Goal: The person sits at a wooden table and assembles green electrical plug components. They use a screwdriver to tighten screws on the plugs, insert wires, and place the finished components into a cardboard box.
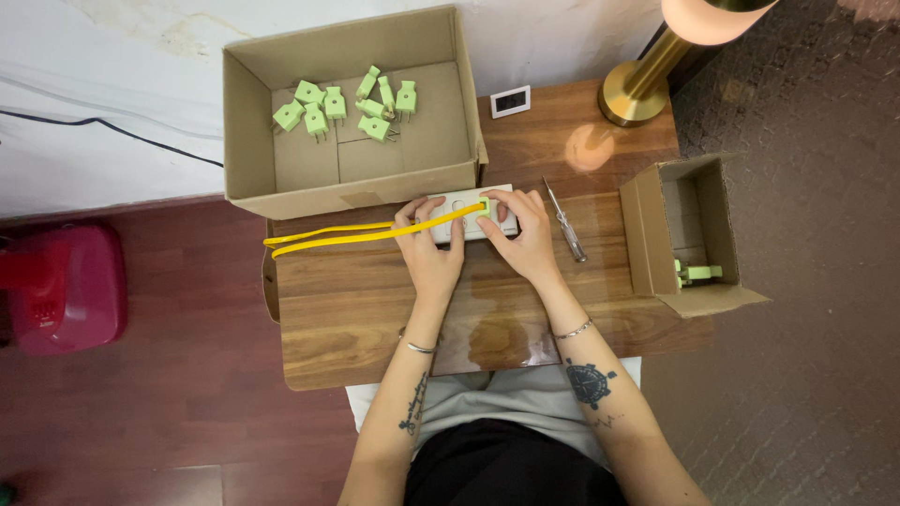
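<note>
Both hands press a green plug into a white power strip on the wooden table.

A large carton (352, 112) holds loose green plugs (342, 105); a yellow cord (366, 234) runs to the white strip (469, 215), pinned by the left hand (428, 251). The right hand (525, 239) pinches the green plug (483, 206), seemingly nearly seated. Screwdriver (564, 223) and small box (689, 234) lie beyond.
</note>
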